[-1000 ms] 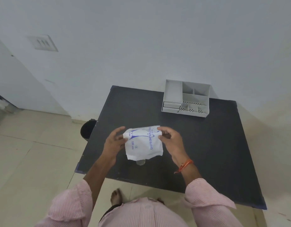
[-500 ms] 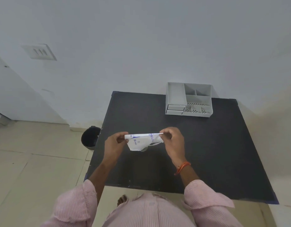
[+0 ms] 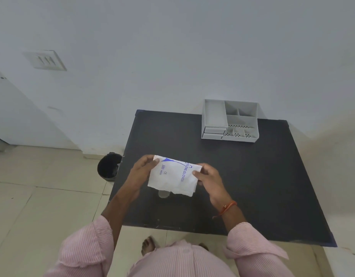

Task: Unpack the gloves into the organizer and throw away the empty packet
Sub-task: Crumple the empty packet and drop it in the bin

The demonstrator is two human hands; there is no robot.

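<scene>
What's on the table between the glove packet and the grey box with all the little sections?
Nothing. In the head view, only bare black tabletop lies between the white glove packet held in both hands and the grey plastic organizer.

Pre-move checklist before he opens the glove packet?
1. Both hands on glove packet: ok, left hand and right hand pinch opposite edges.
2. Packet opened: cannot tell; lower edge looks ragged.
3. Organizer compartments free: ok, none hold anything visible.
4. Path across black table to organizer: ok.
5. Black bin available: ok, on the floor left of the table.
</scene>
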